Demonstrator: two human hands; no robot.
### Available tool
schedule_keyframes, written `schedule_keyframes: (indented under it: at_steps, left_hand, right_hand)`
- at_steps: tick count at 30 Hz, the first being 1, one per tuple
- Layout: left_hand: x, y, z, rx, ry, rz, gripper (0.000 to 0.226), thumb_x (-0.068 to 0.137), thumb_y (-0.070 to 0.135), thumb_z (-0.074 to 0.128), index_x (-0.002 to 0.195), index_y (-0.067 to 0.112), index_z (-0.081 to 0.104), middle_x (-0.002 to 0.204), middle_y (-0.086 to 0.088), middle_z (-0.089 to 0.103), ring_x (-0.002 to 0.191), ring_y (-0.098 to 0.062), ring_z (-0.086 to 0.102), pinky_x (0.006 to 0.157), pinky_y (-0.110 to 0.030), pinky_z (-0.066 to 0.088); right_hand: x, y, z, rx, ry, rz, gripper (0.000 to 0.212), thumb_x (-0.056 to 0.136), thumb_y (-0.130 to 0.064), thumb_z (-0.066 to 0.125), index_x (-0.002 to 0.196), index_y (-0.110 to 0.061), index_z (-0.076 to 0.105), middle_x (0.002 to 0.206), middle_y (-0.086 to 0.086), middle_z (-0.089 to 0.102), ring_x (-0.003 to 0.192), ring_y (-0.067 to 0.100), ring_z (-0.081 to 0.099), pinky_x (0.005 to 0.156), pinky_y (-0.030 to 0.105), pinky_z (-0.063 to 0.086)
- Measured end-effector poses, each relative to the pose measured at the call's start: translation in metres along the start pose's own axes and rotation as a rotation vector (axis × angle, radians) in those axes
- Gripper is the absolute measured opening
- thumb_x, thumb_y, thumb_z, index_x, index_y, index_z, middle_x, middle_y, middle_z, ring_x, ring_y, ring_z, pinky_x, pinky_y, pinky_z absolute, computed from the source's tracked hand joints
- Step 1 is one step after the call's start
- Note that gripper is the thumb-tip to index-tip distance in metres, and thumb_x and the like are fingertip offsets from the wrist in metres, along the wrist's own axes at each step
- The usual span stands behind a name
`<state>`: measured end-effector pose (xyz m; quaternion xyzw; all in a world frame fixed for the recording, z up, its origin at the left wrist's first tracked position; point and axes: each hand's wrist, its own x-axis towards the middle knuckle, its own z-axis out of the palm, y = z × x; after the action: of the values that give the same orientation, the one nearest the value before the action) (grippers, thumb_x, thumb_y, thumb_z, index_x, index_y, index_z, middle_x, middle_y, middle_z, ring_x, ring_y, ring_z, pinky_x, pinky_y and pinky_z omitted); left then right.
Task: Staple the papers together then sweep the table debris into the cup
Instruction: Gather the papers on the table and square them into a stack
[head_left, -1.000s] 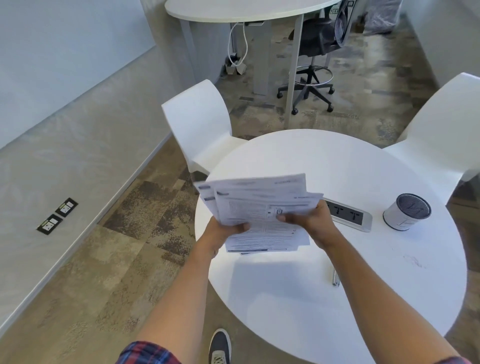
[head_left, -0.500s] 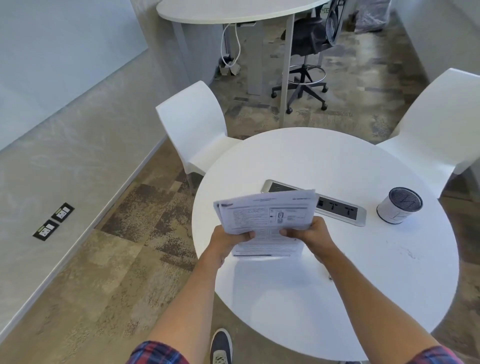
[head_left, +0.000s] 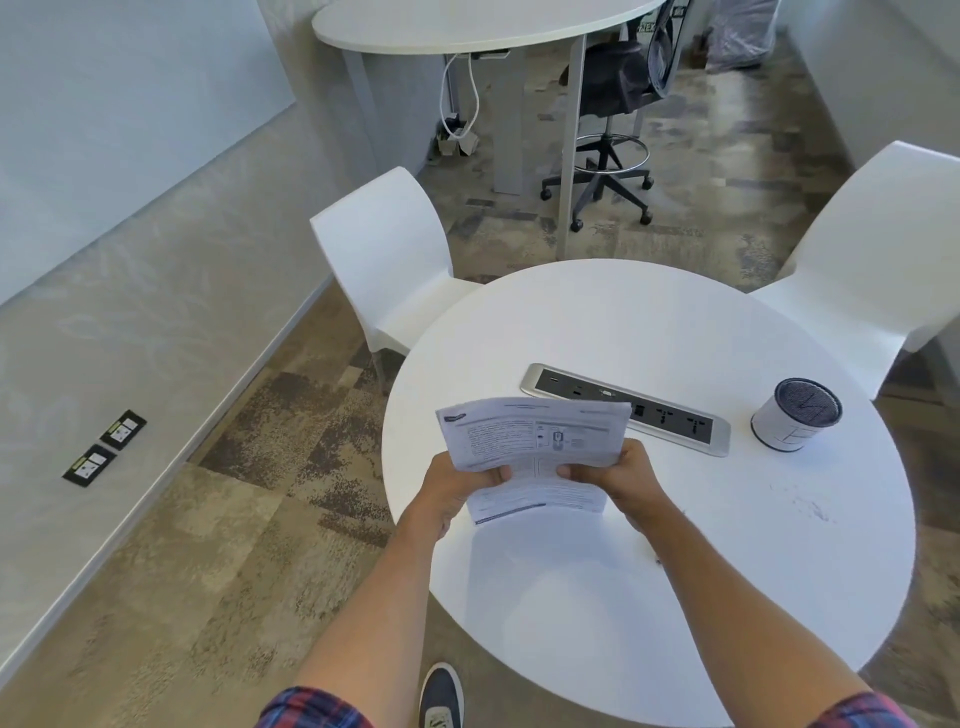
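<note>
A stack of printed papers (head_left: 535, 447) stands on edge above the round white table (head_left: 649, 597), near its left side. My left hand (head_left: 457, 483) grips the stack's lower left and my right hand (head_left: 618, 475) grips its lower right. A white cup (head_left: 792, 415) with a dark inside stands at the table's right. Thin dark debris (head_left: 805, 501) lies scattered on the tabletop in front of the cup. A small dark object (head_left: 658, 561) peeks out beside my right forearm; what it is I cannot tell.
A silver power-socket strip (head_left: 670, 415) is set into the table's middle, just behind the papers. White chairs stand at the far left (head_left: 384, 254) and far right (head_left: 878, 260). A taller white table (head_left: 467, 26) and a black stool (head_left: 613, 156) lie beyond.
The fanned-out sheets have been drawn together into one squared stack and lowered toward the tabletop. Both hands have come closer together on the stack.
</note>
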<state>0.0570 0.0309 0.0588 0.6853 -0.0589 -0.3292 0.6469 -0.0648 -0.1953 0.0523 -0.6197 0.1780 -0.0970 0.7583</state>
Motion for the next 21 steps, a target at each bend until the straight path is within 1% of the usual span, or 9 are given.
schedule_keyframes:
  at_steps: [2,4,6,8,10,13,17,19,21]
  left_hand:
    - [0.0,-0.005,-0.001,-0.022,0.014,-0.038,0.058,0.046,0.032,0.099,0.099,0.02,0.082,0.107,-0.002,0.082,0.115,-0.029,0.072,0.098,-0.039,0.057]
    - [-0.001,-0.006,-0.002,-0.064,0.02,-0.053,0.056,0.047,0.031,0.098,0.099,0.019,0.082,0.107,-0.003,0.082,0.115,-0.031,0.071,0.106,-0.046,0.054]
    - [-0.002,-0.003,-0.001,-0.106,0.003,-0.045,0.05,0.051,0.033,0.097,0.097,0.02,0.083,0.109,-0.005,0.081,0.112,-0.031,0.072,0.106,-0.05,0.053]
    - [-0.003,0.004,0.0,-0.133,-0.008,-0.034,0.044,0.057,0.035,0.094,0.098,0.022,0.084,0.11,-0.006,0.081,0.107,-0.029,0.073,0.1,-0.049,0.055]
    - [-0.001,0.015,0.0,-0.155,-0.001,-0.009,0.037,0.065,0.037,0.091,0.099,0.024,0.084,0.11,-0.005,0.081,0.103,-0.025,0.075,0.091,-0.043,0.058]
    - [0.003,0.032,-0.003,-0.226,0.048,0.072,0.042,0.068,0.037,0.094,0.104,0.018,0.081,0.108,-0.007,0.081,0.095,-0.02,0.076,0.082,-0.035,0.059]
    - [0.008,0.05,-0.005,-0.301,0.136,0.155,0.018,0.079,0.02,0.083,0.096,0.013,0.08,0.091,-0.003,0.081,0.081,-0.016,0.074,0.07,-0.029,0.058]
    - [0.009,0.057,-0.002,-0.318,0.152,0.183,0.014,0.082,0.015,0.081,0.096,0.012,0.081,0.087,-0.001,0.081,0.078,-0.014,0.074,0.066,-0.027,0.058]
    - [0.01,0.063,0.0,-0.315,0.162,0.211,0.011,0.082,0.014,0.082,0.093,0.015,0.083,0.088,-0.002,0.081,0.078,-0.014,0.074,0.065,-0.026,0.059]
  right_hand:
    - [-0.002,0.007,-0.001,0.003,0.011,0.011,0.043,0.059,-0.007,0.097,0.097,-0.026,0.086,0.105,0.009,0.083,0.097,0.021,0.079,0.079,0.029,0.063]
    - [-0.003,0.01,-0.001,0.003,0.03,0.018,0.04,0.062,-0.008,0.094,0.096,-0.027,0.086,0.106,0.008,0.082,0.098,0.021,0.079,0.078,0.029,0.063]
    - [-0.001,0.011,-0.001,0.002,0.042,0.022,0.037,0.063,-0.01,0.094,0.096,-0.026,0.086,0.107,0.009,0.082,0.098,0.021,0.079,0.081,0.031,0.064]
    - [0.001,0.011,-0.001,-0.01,0.062,0.024,0.036,0.063,-0.012,0.094,0.095,-0.025,0.086,0.107,0.008,0.082,0.098,0.021,0.079,0.079,0.03,0.064]
    - [0.002,0.011,-0.003,-0.002,0.087,0.031,0.036,0.062,-0.012,0.094,0.095,-0.023,0.085,0.106,0.006,0.083,0.096,0.02,0.08,0.076,0.028,0.063]
    - [0.005,0.013,-0.006,0.002,0.112,0.048,0.041,0.063,-0.01,0.095,0.101,-0.02,0.083,0.106,0.005,0.083,0.096,0.021,0.08,0.077,0.029,0.063]
    - [0.008,0.018,-0.008,-0.012,0.127,0.074,0.035,0.075,0.001,0.092,0.104,-0.016,0.082,0.106,0.006,0.083,0.098,0.024,0.08,0.083,0.035,0.065]
    - [0.007,0.019,-0.008,0.002,0.138,0.09,0.033,0.075,0.001,0.091,0.104,-0.013,0.081,0.105,0.008,0.083,0.097,0.027,0.08,0.081,0.036,0.066]
    - [0.006,0.018,-0.008,0.027,0.139,0.108,0.033,0.074,0.0,0.092,0.104,-0.01,0.081,0.104,0.011,0.083,0.096,0.029,0.08,0.076,0.034,0.066]
